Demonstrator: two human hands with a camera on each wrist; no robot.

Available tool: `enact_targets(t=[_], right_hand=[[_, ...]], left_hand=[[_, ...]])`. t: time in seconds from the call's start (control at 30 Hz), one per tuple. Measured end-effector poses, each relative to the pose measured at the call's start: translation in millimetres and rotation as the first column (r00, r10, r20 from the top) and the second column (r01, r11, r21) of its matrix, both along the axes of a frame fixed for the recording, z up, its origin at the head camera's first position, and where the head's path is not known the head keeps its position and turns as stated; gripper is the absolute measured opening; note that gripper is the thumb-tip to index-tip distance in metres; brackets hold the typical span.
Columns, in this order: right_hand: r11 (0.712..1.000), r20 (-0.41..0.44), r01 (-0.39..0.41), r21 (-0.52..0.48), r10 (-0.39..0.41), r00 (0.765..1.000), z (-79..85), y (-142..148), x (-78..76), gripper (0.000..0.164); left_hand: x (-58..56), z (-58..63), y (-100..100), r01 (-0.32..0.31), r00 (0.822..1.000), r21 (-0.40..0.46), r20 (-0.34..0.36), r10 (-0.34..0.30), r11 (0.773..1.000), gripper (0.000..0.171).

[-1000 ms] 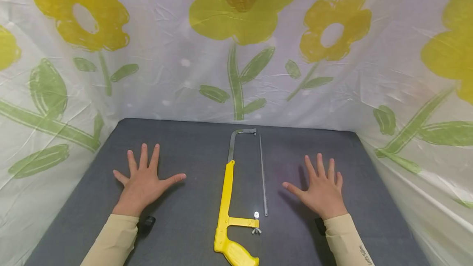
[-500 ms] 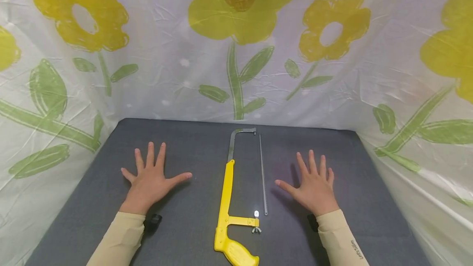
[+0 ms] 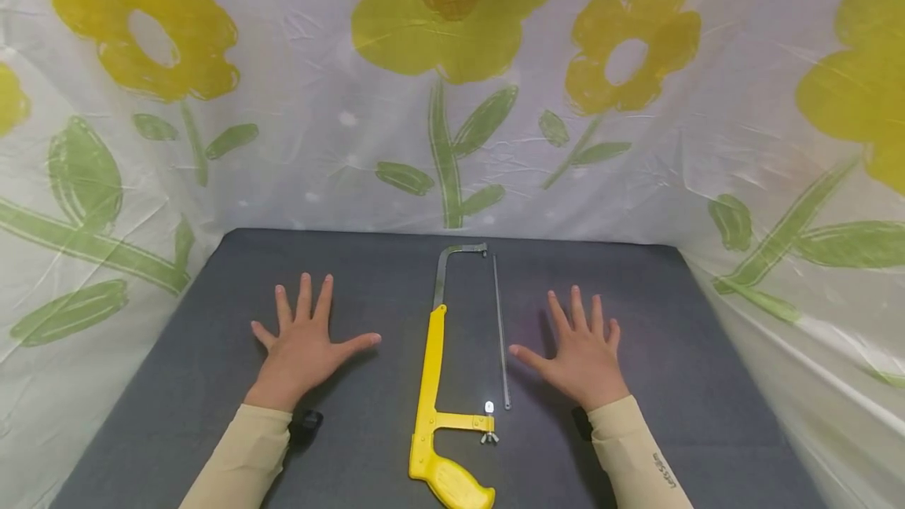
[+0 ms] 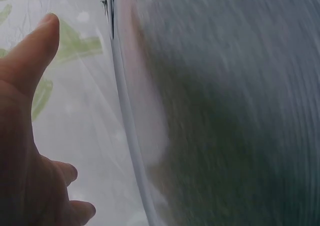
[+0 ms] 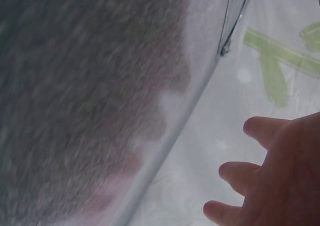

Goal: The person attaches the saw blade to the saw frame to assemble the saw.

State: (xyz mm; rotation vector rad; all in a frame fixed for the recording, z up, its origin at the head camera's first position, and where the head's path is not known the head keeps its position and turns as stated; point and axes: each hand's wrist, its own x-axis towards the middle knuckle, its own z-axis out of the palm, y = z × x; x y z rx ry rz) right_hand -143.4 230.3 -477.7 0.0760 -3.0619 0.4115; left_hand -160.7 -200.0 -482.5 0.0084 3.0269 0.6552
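Note:
A yellow hacksaw frame (image 3: 433, 368) lies on the dark table, its handle toward me and its bent metal end at the far side. Just right of it lies a thin saw blade (image 3: 500, 328), separate from the frame. Left of the frame, my left hand (image 3: 300, 356) is spread palm down with the thumb pointing at it. My right hand (image 3: 581, 360) is spread too, its thumb tip close to the blade's right side. Neither hand holds anything. A wing nut (image 3: 489, 437) shows on the frame's short yellow arm. Both wrist views show fingers extended over the table.
The dark grey table (image 3: 353, 446) reaches back to a white curtain (image 3: 304, 148) printed with yellow flowers, which also hangs along both sides. Small black devices sit at each wrist, partly hidden by the sleeves.
Both hands have moved inward, the left one rightward and the right one leftward, nearer the hacksaw frame and blade. The frame and blade lie as before; the head view has shifted slightly.

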Motion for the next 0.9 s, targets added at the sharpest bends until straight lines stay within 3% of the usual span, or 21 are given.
enact_targets(t=[0.4,0.9], right_hand=[[1.0,0.056,-0.022,-0.022,0.023,0.998,3.1,-26,-0.9,0.121],[0.995,0.087,-0.081,-0.051,0.085,0.993,2.1,-51,-1.9,0.119]], left_hand=[[3.1,3.2,38,0.047,0.999,0.006,0.001,-0.047,0.999,0.135],[7.0,0.7,77,0.135,0.99,0.019,-0.056,-0.133,0.991,0.132]])
